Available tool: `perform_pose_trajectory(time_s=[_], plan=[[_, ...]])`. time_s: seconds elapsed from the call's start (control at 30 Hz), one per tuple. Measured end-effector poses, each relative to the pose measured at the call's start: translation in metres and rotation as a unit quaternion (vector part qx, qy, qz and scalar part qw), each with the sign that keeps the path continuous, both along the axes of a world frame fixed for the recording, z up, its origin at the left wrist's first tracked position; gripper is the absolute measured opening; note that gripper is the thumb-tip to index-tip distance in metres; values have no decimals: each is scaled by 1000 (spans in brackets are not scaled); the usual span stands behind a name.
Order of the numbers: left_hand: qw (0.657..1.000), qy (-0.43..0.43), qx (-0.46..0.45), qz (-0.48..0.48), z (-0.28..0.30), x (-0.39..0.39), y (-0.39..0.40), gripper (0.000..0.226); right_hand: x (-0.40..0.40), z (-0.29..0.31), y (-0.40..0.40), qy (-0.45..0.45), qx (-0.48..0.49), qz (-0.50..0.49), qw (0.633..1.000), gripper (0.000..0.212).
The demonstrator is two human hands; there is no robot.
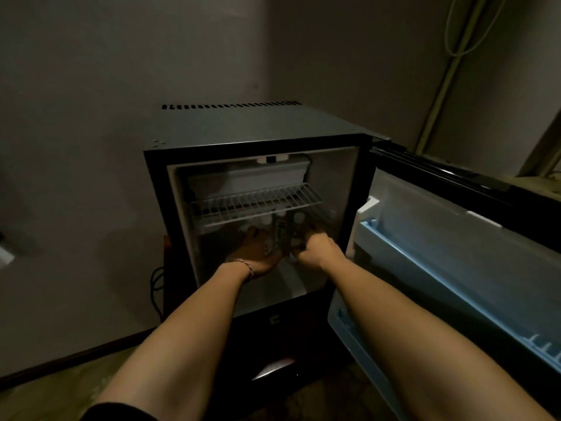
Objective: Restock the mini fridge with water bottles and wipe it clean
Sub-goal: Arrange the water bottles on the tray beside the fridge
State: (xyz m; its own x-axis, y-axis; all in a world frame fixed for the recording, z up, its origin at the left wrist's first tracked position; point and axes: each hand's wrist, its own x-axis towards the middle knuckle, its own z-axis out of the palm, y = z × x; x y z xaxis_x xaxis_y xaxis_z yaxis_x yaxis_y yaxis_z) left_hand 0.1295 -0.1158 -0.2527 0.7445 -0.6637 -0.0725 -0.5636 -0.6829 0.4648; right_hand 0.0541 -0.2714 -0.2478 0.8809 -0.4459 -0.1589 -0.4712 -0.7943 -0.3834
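A black mini fridge (243,126) stands open in front of me, its door (455,238) swung out to the right. Both my arms reach into the lower compartment under the wire shelf (258,202). My left hand (258,253) lies palm up around a water bottle (268,243) standing there. My right hand (312,246) grips a dark-labelled bottle (288,235) beside it. White caps of other bottles (267,220) show dimly behind, under the shelf. The inside is dark and the fingers are hard to make out.
The door's blue-white inner shelves (409,262) jut out at the right, close to my right forearm. A black cable (156,284) hangs left of the fridge. The fridge sits on a dark stand (273,360), with walls behind and left.
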Motion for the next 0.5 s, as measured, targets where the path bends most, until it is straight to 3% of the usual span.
perform_pose_trajectory(time_s=[0.13,0.2,0.3,0.5], plan=[[1000,-15,-6,-18,-11,26,-7,56,29,-16,-16,0,29,0,1000,66],[1000,-13,-19,7,-22,39,-10,64,42,-26,-21,-17,29,1,999,81],[1000,-16,-17,18,-32,55,-15,84,56,-40,-27,-50,32,15,998,80],[997,2,-76,6,-35,76,-30,72,76,-54,-38,-145,54,18,988,79]])
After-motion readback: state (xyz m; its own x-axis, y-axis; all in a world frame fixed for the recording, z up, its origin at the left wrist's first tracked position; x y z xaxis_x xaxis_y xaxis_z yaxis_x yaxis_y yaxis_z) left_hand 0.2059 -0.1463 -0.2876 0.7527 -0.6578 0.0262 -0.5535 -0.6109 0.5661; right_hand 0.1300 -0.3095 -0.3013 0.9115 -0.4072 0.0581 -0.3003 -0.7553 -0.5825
